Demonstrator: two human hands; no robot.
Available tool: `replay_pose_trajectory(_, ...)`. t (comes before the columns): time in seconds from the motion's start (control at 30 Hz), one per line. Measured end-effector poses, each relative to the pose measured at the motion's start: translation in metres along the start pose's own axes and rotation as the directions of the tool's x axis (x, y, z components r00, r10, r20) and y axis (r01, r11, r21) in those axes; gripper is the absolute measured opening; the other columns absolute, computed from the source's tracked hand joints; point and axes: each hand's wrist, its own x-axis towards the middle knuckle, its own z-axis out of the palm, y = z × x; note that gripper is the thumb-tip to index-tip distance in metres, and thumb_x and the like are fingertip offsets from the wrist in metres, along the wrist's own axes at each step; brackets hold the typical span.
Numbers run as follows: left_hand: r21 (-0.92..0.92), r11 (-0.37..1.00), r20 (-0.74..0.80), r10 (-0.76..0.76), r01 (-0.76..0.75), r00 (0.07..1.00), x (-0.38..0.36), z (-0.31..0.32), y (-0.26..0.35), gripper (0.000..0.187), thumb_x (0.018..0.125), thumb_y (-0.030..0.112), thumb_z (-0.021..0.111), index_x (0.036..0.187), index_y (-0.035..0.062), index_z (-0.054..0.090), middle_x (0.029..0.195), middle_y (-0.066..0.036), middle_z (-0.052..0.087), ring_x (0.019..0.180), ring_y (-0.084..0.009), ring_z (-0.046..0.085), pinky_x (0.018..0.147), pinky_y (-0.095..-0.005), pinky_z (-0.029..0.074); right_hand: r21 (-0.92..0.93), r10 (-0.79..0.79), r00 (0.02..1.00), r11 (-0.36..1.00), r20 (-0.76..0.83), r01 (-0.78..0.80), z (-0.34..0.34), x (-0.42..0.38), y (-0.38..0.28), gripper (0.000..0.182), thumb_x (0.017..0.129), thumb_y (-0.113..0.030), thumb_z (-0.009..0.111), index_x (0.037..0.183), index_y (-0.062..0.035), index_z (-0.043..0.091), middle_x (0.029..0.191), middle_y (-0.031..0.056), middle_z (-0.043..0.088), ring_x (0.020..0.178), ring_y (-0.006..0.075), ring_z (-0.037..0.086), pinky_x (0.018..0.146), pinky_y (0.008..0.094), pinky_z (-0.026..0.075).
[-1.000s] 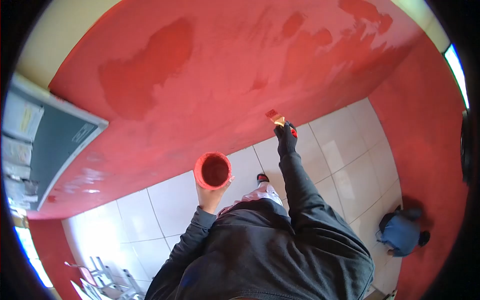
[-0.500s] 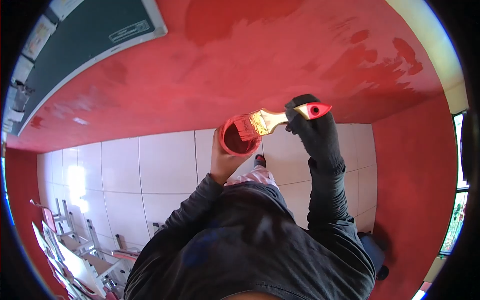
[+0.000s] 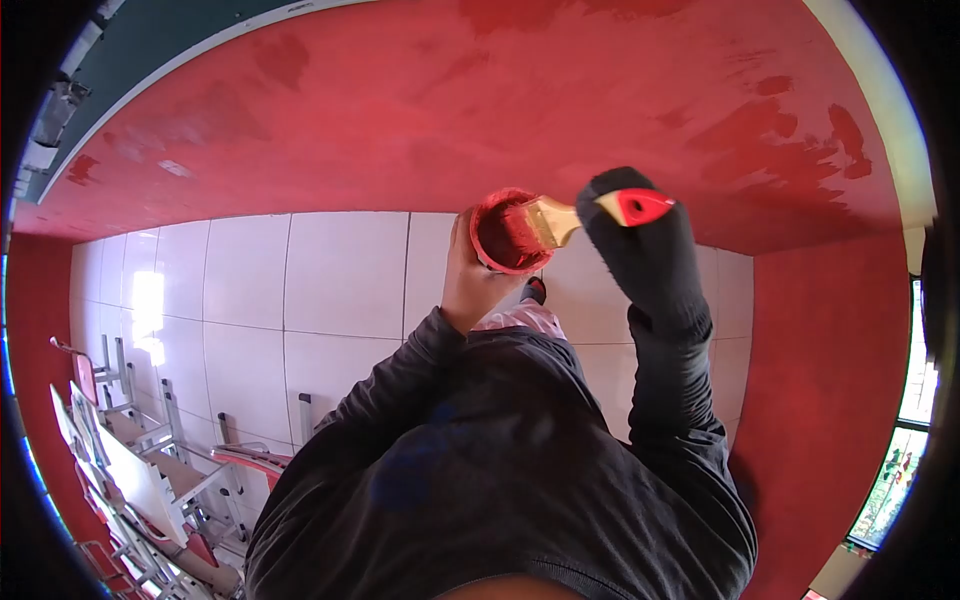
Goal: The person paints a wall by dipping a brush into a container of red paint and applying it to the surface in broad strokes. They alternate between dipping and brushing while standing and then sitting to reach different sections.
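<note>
My bare left hand [image 3: 470,275] is wrapped round a small tub of red paint [image 3: 490,240], held in front of my body with its mouth facing up. A flat paintbrush [image 3: 557,221] reaches over the tub's right rim, its red-coated bristles inside the mouth. My right hand [image 3: 640,245], in a dark glove, grips the brush by its wooden handle, whose red end sticks out to the right. Ahead of both hands stands the red wall [image 3: 400,130], with darker paint patches at the upper right and left.
A dark green board [image 3: 160,35] with a pale frame hangs at the upper left. Metal-legged chairs [image 3: 150,450] crowd the lower left on a white tiled floor [image 3: 345,270]. To the right are another red wall [image 3: 820,380] and a window [image 3: 893,480].
The bristles have gone lower into the paint tub. My head view has shifted, so the board shows less and the floor sits higher in view. Both hands keep their hold.
</note>
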Motion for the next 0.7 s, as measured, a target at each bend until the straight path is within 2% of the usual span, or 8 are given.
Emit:
replay_pose_trajectory(0.03, 0.001, 1.000, 0.004, -0.002, 0.001, 1.000, -0.001, 0.001, -0.001, 0.077, 0.058, 0.009, 0.086, 0.123, 0.0013, 0.044, 0.116, -0.010, 0.053, 0.106, -0.0203, 0.055, 0.088, -0.0310, 0.047, -0.155, -0.173, 0.982, 0.971, 0.076, 0.183, 0.004, 0.003, 0.005, 0.014, 0.082, -0.014, 0.062, 0.088, -0.0023, 0.057, 0.078, 0.0106, 0.063, 0.068, 0.0266, 0.062, 0.062, 0.0331, 0.049)
replay_pose_trajectory(0.07, -0.034, 0.999, -0.020, -0.009, 0.008, 1.000, -0.001, 0.004, -0.001, 0.074, 0.058, 0.011, 0.086, 0.120, 0.0024, 0.046, 0.114, -0.011, 0.052, 0.105, -0.0231, 0.054, 0.087, -0.0328, 0.046, -0.155, -0.170, 0.983, 0.972, 0.073, 0.179, 0.010, 0.005, 0.011, 0.014, 0.082, -0.014, 0.062, 0.088, -0.0023, 0.057, 0.078, 0.0106, 0.063, 0.068, 0.0266, 0.062, 0.062, 0.0331, 0.049)
replay_pose_trajectory(0.1, -0.070, 0.997, -0.044, -0.016, 0.013, 0.999, -0.002, 0.005, -0.001, 0.072, 0.058, 0.014, 0.086, 0.118, 0.0035, 0.048, 0.112, -0.012, 0.051, 0.103, -0.0259, 0.053, 0.087, -0.0346, 0.045, -0.170, -0.138, 0.984, 0.973, 0.111, 0.156, 0.019, 0.004, 0.017, 0.015, 0.083, -0.017, 0.061, 0.087, -0.0028, 0.057, 0.077, 0.0125, 0.062, 0.069, 0.0300, 0.062, 0.062, 0.0350, 0.049)
replay_pose_trajectory(0.13, -0.070, 0.997, -0.041, -0.017, 0.014, 0.999, -0.002, 0.005, -0.001, 0.072, 0.058, 0.014, 0.086, 0.118, 0.0035, 0.048, 0.112, -0.012, 0.051, 0.103, -0.0259, 0.053, 0.087, -0.0346, 0.045, -0.186, -0.105, 0.983, 0.974, 0.150, 0.132, 0.026, 0.005, 0.022, 0.017, 0.084, -0.020, 0.061, 0.086, -0.0032, 0.056, 0.077, 0.0144, 0.062, 0.071, 0.0334, 0.061, 0.062, 0.0368, 0.049)
replay_pose_trajectory(0.2, -0.164, 0.986, -0.033, -0.036, 0.030, 0.999, -0.002, 0.004, -0.001, 0.073, 0.057, 0.014, 0.087, 0.118, 0.0040, 0.048, 0.112, -0.012, 0.051, 0.104, -0.0259, 0.053, 0.087, -0.0350, 0.045, -0.203, -0.069, 0.984, 0.974, 0.163, 0.101, 0.036, 0.006, 0.027, 0.018, 0.084, -0.021, 0.060, 0.086, -0.0035, 0.056, 0.077, 0.0153, 0.062, 0.070, 0.0339, 0.061, 0.062, 0.0377, 0.049)
replay_pose_trajectory(0.33, -0.151, 0.988, -0.033, -0.038, 0.033, 0.999, -0.006, 0.001, 0.006, 0.075, 0.056, 0.014, 0.088, 0.118, 0.0043, 0.048, 0.113, -0.011, 0.050, 0.105, -0.0255, 0.052, 0.088, -0.0353, 0.045, -0.204, 0.018, 0.983, 0.979, 0.182, 0.020, 0.037, 0.004, 0.026, 0.020, 0.085, -0.024, 0.060, 0.086, -0.0041, 0.057, 0.076, 0.0164, 0.062, 0.070, 0.0346, 0.061, 0.060, 0.0396, 0.049)
replay_pose_trajectory(0.53, -0.145, 0.988, -0.008, -0.052, 0.051, 0.999, -0.006, 0.003, 0.003, 0.078, 0.054, 0.016, 0.088, 0.119, 0.0042, 0.047, 0.113, -0.011, 0.050, 0.105, -0.0264, 0.052, 0.088, -0.0361, 0.045, -0.205, 0.064, 0.985, 0.978, 0.161, -0.030, 0.039, 0.002, 0.027, 0.020, 0.084, -0.024, 0.060, 0.085, -0.0041, 0.058, 0.074, 0.0164, 0.063, 0.070, 0.0342, 0.062, 0.060, 0.0400, 0.049)
replay_pose_trajectory(0.7, -0.090, 0.996, -0.017, -0.028, 0.026, 0.999, -0.008, 0.003, 0.003, 0.077, 0.055, 0.017, 0.089, 0.119, 0.0045, 0.048, 0.113, -0.011, 0.050, 0.105, -0.0264, 0.052, 0.088, -0.0359, 0.044, -0.212, 0.046, 0.987, 0.977, 0.153, -0.013, 0.040, -0.001, 0.032, 0.020, 0.084, -0.024, 0.060, 0.085, -0.0040, 0.058, 0.074, 0.0165, 0.062, 0.069, 0.0343, 0.062, 0.061, 0.0399, 0.049)
